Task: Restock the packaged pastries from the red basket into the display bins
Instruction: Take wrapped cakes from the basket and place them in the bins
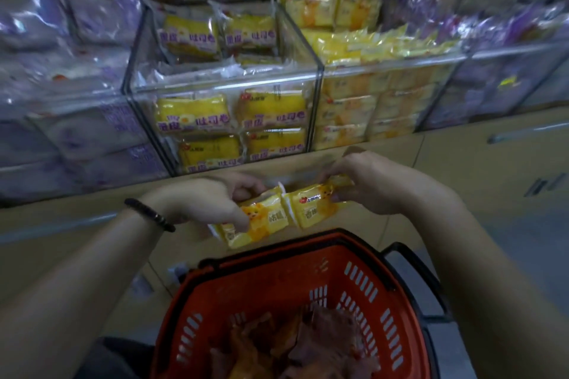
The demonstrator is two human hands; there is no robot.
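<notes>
1. Our left hand grips a yellow pack at its end, thumb on top.
2. Our right hand grips a second pack, fingers curled round its far end.
3. The two packs touch end to end, above the basket and in front of the bins.
4. The red basket sits low, close to us. The wrapped packs in it are too dim to make out.
5. The middle bin holds yellow packs with purple writing.
6. The right bin holds paler yellow packs.
7. We see purple packs in the bins on the left.
8. A black bracelet is on our left wrist.
</notes>
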